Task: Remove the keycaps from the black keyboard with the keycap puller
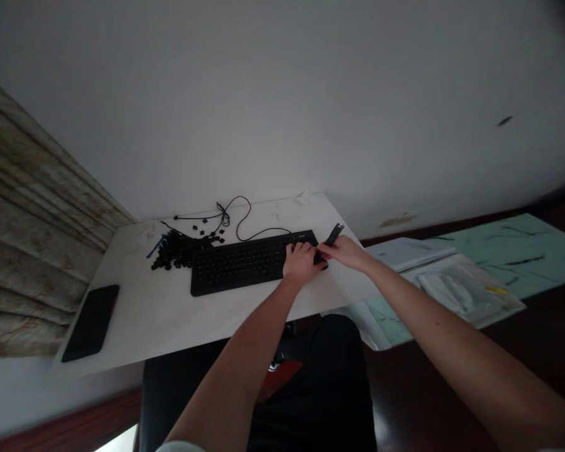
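Observation:
A black keyboard lies slightly askew on the white table. My left hand rests over its right end, fingers bent onto the keys and thumb by the near right corner, holding it. My right hand is closed around a slim black tool with a shiny end, close beside my left hand at the keyboard's right end. The tool's lower tip is hidden among my fingers, and its kind is unclear. A heap of loose black keycaps sits at the keyboard's left end.
A thin black cable loops behind the keyboard, near several scattered keycaps. A blue stick pokes from the heap. A dark phone-like slab lies at the white table's left edge. Papers and a plastic bag lie lower right; a curtain hangs left.

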{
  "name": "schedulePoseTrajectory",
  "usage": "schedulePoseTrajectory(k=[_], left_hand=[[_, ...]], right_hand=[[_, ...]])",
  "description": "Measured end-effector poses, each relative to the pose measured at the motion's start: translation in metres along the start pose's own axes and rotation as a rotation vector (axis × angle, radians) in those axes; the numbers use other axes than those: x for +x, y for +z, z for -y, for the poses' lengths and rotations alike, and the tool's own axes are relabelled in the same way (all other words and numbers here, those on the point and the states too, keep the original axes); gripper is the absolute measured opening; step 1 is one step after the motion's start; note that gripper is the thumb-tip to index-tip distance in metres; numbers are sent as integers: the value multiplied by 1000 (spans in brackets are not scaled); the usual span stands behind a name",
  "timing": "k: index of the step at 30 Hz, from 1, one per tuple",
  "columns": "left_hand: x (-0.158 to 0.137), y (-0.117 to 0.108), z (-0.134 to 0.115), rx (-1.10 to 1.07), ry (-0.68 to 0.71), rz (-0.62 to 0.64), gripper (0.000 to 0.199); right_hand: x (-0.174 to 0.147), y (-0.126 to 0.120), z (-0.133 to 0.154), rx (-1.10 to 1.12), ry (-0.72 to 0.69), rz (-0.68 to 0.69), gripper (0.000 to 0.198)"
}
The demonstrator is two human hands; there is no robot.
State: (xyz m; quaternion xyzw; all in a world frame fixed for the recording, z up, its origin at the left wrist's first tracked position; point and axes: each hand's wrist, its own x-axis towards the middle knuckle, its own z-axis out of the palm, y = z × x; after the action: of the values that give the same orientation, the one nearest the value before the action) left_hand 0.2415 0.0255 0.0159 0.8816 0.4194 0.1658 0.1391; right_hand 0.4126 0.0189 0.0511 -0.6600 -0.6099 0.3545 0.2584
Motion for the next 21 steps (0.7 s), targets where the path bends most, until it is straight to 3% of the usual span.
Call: schedulePoseTrajectory(k=[11, 16, 21], left_hand=[[2, -1, 0, 21, 41, 34, 42], [3, 0, 1, -2, 71, 22, 39], [2, -2, 3, -44, 49, 21, 34]], right_hand=[[-3, -3, 12, -274, -99, 50, 31], [7, -23, 24, 19, -39, -91, 21], [19, -47, 51, 228, 75, -106, 21]])
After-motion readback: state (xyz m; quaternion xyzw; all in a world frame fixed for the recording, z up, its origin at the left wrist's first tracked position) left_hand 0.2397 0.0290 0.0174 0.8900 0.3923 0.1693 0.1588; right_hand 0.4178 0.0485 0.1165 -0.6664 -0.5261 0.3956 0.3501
